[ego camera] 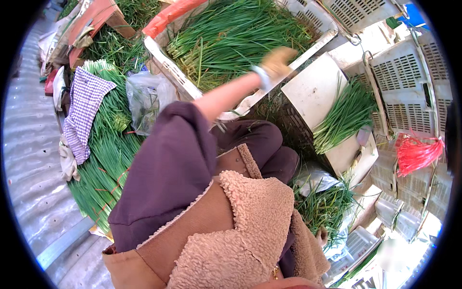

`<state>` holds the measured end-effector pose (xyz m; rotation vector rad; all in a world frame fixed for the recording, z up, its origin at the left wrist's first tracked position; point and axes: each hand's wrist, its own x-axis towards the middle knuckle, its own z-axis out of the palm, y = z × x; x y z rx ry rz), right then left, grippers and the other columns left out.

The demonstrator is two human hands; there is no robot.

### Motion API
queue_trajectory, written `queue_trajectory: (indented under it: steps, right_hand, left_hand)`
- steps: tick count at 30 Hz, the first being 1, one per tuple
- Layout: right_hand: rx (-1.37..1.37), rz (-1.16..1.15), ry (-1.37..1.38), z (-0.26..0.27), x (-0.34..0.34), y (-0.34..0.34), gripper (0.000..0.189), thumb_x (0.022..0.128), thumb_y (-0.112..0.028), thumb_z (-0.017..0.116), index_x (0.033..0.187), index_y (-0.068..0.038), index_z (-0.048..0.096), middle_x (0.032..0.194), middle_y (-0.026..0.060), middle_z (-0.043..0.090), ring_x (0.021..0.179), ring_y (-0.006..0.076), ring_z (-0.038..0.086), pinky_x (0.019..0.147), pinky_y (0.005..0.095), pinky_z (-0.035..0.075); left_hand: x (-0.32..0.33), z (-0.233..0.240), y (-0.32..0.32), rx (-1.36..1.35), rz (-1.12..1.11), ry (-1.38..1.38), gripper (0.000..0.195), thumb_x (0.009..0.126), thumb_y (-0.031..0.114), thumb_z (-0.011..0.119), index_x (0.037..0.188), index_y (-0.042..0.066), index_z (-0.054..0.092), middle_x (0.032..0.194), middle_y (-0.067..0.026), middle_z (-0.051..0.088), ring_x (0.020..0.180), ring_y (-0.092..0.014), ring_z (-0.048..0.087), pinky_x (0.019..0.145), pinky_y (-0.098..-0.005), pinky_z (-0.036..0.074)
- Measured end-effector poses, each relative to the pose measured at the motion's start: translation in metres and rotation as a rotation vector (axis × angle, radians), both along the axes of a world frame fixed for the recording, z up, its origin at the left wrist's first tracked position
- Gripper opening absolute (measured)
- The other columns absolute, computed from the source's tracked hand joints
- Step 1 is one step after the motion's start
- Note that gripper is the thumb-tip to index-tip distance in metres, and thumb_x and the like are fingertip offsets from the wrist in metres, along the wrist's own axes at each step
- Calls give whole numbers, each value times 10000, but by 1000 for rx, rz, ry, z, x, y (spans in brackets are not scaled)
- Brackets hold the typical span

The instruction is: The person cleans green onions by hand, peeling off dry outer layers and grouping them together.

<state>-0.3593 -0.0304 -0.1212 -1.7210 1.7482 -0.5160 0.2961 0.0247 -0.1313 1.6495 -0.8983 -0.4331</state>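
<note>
My left hand (277, 65), in a tan glove with a pale cuff, reaches over the near rim of a white plastic crate (249, 103). It is blurred by motion; its fingers look apart and nothing shows in them. Long green leafy stalks, like garlic chives (231, 39), fill the crate below and beyond the hand. To its right, a loose bundle of the same stalks (343, 112) lies across a white board (310, 90). My right hand is not plainly in view; a small brownish shape by the right side of my vest cannot be identified.
Tied green bundles (104, 173) lie at the left, partly under a checked cloth (86, 104), beside a clear plastic bag (148, 97). Stacked slotted crates (400, 79) stand at the right, with red plastic strings (420, 153) hanging there. Loose leaves (321, 202) lie at lower right.
</note>
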Motion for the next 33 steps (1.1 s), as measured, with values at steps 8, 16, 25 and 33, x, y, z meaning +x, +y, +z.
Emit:
queue_trajectory:
  steps: [8, 16, 25, 33]
  right_hand:
    - [37, 153, -153, 44, 130, -10, 167, 802, -20, 568, 948, -37, 648, 892, 53, 648, 727, 92, 546, 636, 205, 437]
    - [-424, 825, 337, 9, 226, 13, 342, 732, -22, 597, 1072, -32, 565, 1079, 166, 554, 1009, 323, 525, 878, 368, 414]
    - [-580, 878, 72, 18, 351, -51, 294, 749, -123, 602, 1038, -73, 589, 1085, 162, 570, 1035, 326, 513, 888, 396, 403]
    - [-388, 928, 749, -47, 392, -110, 337, 711, -290, 638, 951, -62, 571, 1049, 138, 555, 1072, 273, 477, 939, 389, 348]
  left_hand:
    - [132, -91, 191, 1609, 243, -251, 985, 575, 423, 776, 1311, 12, 267, 1385, -130, 268, 1250, -245, 332, 1003, -366, 320]
    - [118, -84, 180, 1236, 246, -209, 404, 582, 245, 724, 930, 51, 657, 948, -120, 646, 846, -214, 630, 748, -338, 501]
    - [176, -131, 214, 759, -102, 546, 219, 792, 159, 544, 952, 62, 658, 953, -49, 646, 936, -146, 570, 861, -282, 425]
    - [130, -35, 194, 452, 41, 1415, 184, 779, 167, 599, 893, 23, 611, 778, -120, 636, 638, -229, 614, 610, -352, 531]
